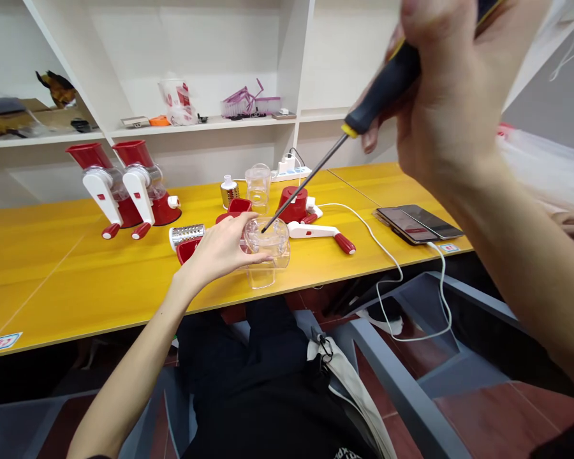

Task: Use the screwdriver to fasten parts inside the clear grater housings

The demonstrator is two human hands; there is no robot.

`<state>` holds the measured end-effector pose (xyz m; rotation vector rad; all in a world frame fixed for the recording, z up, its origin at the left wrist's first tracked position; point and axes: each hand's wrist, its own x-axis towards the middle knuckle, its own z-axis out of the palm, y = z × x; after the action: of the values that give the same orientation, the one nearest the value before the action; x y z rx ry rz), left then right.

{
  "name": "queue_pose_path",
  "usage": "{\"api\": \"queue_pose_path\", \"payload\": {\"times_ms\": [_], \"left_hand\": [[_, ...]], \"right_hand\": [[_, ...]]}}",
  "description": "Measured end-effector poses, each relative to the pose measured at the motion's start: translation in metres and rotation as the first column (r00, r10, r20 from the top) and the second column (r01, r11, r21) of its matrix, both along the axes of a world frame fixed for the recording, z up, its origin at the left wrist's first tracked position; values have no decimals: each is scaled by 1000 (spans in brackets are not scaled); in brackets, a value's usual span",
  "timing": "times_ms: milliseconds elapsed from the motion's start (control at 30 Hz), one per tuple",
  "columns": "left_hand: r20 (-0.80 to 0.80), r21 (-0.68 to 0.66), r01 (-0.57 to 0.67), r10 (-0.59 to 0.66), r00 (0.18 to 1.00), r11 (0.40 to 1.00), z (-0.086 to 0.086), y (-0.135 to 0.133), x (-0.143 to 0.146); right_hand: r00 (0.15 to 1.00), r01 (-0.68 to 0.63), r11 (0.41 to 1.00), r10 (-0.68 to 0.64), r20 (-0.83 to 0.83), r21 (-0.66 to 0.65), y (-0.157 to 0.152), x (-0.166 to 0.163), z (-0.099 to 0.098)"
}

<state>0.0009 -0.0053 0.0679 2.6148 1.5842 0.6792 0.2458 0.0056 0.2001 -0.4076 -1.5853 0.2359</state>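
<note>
My left hand (219, 250) wraps round the side of a clear plastic housing (269, 250) that stands on the yellow table (76, 274) near its front edge. My right hand (444, 95), close to the camera at the upper right, is closed on the black handle of a screwdriver (363, 121). Its metal shaft slants down to the left and the tip sits inside the top of the clear housing. A red part (187, 248) lies just behind my left hand, and a steel grater drum (186, 234) rests beside it.
Two assembled red and white rotary graters (124, 191) stand at the back left. A white crank handle with a red knob (320, 233), a red base (295, 205) and a clear cup (258, 185) lie behind the housing. Two phones (418, 223) on a white cable sit at the right edge.
</note>
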Motion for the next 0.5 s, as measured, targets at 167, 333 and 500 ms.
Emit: {"api": "queue_pose_path", "payload": {"times_ms": [167, 333, 500], "left_hand": [[2, 10, -27, 27, 1000, 1000, -1, -1, 3], [1, 38, -23, 23, 1000, 999, -2, 1, 1], [0, 67, -19, 19, 1000, 998, -5, 0, -1]], "right_hand": [[989, -16, 1000, 15, 146, 7, 0, -21, -4], [964, 19, 999, -5, 264, -49, 1, -29, -1], [947, -69, 993, 97, 307, -101, 10, -54, 16]]}}
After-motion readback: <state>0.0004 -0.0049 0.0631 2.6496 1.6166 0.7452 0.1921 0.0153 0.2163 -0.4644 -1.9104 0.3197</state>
